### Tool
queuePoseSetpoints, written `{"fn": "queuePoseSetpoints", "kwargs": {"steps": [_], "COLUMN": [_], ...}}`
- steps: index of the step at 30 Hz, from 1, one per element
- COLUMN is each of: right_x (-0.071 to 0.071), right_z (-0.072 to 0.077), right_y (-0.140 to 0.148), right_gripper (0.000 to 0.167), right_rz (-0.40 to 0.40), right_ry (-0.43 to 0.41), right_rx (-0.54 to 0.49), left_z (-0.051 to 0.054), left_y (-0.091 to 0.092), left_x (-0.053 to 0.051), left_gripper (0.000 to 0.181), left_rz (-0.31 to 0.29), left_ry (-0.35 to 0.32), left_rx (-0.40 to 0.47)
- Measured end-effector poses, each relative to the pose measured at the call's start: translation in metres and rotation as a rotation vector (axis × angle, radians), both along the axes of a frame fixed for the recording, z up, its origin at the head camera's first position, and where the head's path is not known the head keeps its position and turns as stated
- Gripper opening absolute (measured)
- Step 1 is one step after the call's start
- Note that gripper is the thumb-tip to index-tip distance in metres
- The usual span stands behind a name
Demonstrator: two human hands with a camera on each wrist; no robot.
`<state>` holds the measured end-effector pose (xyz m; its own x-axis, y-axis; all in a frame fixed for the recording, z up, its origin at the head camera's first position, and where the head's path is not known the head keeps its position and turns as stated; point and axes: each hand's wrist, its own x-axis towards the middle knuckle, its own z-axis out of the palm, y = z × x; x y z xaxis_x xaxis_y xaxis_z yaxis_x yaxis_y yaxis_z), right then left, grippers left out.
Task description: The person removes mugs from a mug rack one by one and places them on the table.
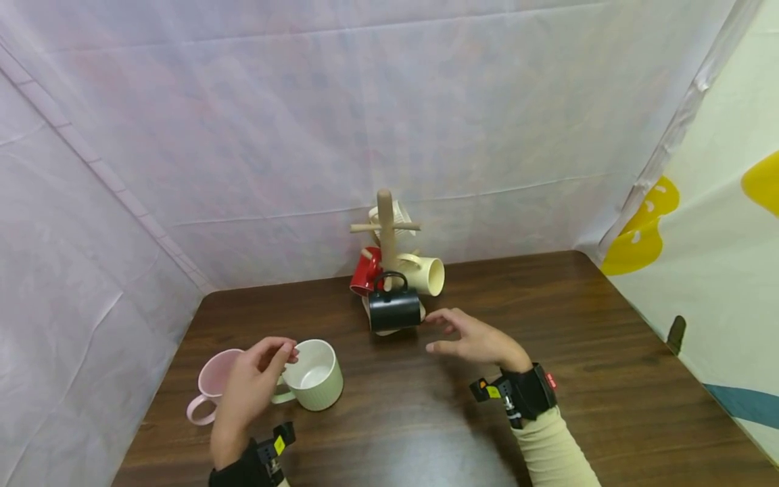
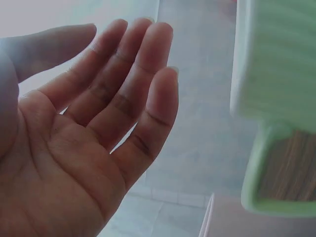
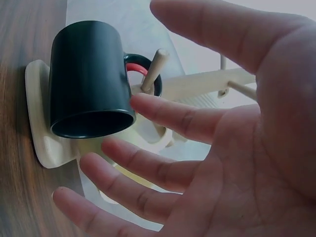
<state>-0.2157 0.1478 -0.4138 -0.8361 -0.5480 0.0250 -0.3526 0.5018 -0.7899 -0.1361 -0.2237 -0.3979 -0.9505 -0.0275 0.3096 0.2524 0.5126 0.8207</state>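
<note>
A black mug (image 1: pixel 394 311) hangs by its handle on a low peg of the wooden mug tree (image 1: pixel 386 210). My right hand (image 1: pixel 477 340) hovers just right of it, fingers spread toward its rim; whether a fingertip touches the mug I cannot tell. In the right wrist view the palm (image 3: pixel 237 163) holds nothing. My left hand (image 1: pixel 252 385) is in the air between a pale green mug (image 1: pixel 322 389) and a pink mug (image 1: pixel 216 375), partly covering the pink one. The left wrist view shows its fingers (image 2: pixel 158 94) loosely bent, nothing in them, beside the green mug.
Also on the tree are a red mug (image 1: pixel 365 274), a cream-yellow mug (image 1: pixel 420 276) and a white mug (image 1: pixel 398 215) higher up at the back. The brown table (image 1: pixel 608 379) meets a white cloth wall (image 1: pixel 292 135) behind the tree.
</note>
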Motion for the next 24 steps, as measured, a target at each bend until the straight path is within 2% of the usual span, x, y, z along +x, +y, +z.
{"fn": "queuePoseSetpoints", "kwargs": {"steps": [6,10,17,24], "right_x": [-0.004,-0.007,-0.009,-0.013], "right_z": [-0.005,-0.009,-0.016,-0.019], "right_y": [0.001,0.001,-0.001,-0.003], "right_gripper": [0.054,0.054,0.056,0.059], "right_rz": [-0.046,-0.073,-0.149,-0.182], "right_ry": [-0.030,-0.020,-0.067,-0.117], "right_rx": [0.005,-0.015,-0.044,-0.024], "left_z": [0.004,0.006,0.006,0.005], "left_y": [0.012,0.022,0.038,0.047], "left_x": [-0.002,-0.004,-0.009,-0.013], "left_gripper": [0.015,0.015,0.014,0.012], "left_rz": [-0.039,-0.059,-0.141,-0.163], "left_ry": [-0.019,-0.041,-0.068,-0.085], "left_rx": [0.030,-0.007,-0.032,-0.070]}}
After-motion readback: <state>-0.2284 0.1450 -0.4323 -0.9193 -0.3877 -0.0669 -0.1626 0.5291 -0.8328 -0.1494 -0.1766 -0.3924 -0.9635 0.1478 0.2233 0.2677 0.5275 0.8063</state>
